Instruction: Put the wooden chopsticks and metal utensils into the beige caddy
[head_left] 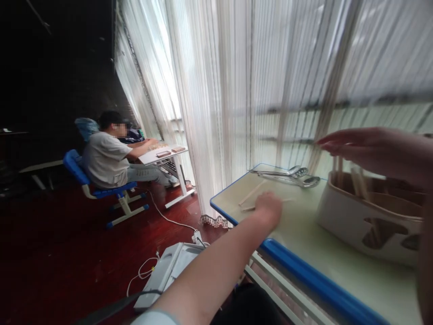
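Observation:
My left hand (269,207) reaches over the blue-edged table (304,275) and hovers by loose wooden chopsticks (252,193) lying on it; its fingers are curled under and blurred. My right hand (368,151) is held flat with fingers stretched out, above a white cutlery holder (341,216) that has chopsticks (356,180) standing in it. Metal spoons (291,176) lie at the table's far edge near the curtain.
String curtains (237,90) hang just behind the table. A person in a grey shirt (104,155) sits on a blue chair (72,164) at another small desk (162,153) to the left. A white device (169,271) and cables lie on the dark red floor.

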`<state>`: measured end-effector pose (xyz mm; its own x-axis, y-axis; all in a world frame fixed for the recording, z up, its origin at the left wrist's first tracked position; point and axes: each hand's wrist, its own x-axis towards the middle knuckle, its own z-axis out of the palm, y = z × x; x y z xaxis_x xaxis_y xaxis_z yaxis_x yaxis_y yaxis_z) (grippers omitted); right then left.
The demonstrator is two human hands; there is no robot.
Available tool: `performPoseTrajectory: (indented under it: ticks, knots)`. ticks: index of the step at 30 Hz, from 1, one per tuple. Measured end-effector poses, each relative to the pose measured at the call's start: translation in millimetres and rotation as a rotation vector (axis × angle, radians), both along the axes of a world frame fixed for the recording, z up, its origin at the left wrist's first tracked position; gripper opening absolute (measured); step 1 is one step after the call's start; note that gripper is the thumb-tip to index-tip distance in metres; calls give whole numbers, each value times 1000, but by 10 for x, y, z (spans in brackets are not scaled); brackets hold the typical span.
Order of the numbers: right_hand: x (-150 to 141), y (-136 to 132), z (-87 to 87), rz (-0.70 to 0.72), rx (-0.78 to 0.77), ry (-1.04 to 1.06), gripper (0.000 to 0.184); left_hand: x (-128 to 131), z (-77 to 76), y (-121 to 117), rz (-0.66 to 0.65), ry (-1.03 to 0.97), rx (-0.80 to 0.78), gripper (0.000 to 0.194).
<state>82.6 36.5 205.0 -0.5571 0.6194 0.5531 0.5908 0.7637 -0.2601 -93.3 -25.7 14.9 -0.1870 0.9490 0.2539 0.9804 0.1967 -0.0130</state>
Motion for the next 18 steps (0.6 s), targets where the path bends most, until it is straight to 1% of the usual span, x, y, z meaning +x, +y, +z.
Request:
performPoseTrajectory:
  ticks: [1,3,5,7,8,10,12,14,16,18]
  knots:
    - [-44,-102,27,-1,-70,-23,23,-3,-7,8,6,-6,17,25]
    - [-112,-221,48,9,-132,-79,27,-8,-23,24,7,-15,55,27]
    - [-145,-243,30,44,-142,-103,29,-8,-33,28,-16,-17,100,26]
    - [-162,-208,-10,88,-120,-86,30,-4,-29,15,-40,-26,197,24]
    - [-171,-184,-32,108,-101,-73,31,2,-20,1,-51,-40,280,24]
    - [-193,-149,-65,134,-47,-74,32,18,12,-44,-97,-96,514,27]
    - [-215,-152,-74,144,-11,-115,33,36,52,-103,-210,-180,773,28]
    - [-227,-194,-57,149,-27,-165,31,47,82,-159,-341,-261,973,28]
    - [-227,-260,-25,176,-88,-181,29,44,95,-194,-398,-322,1103,28]
    - [-223,-331,6,224,-160,-193,29,33,94,-203,-393,-360,1172,28]
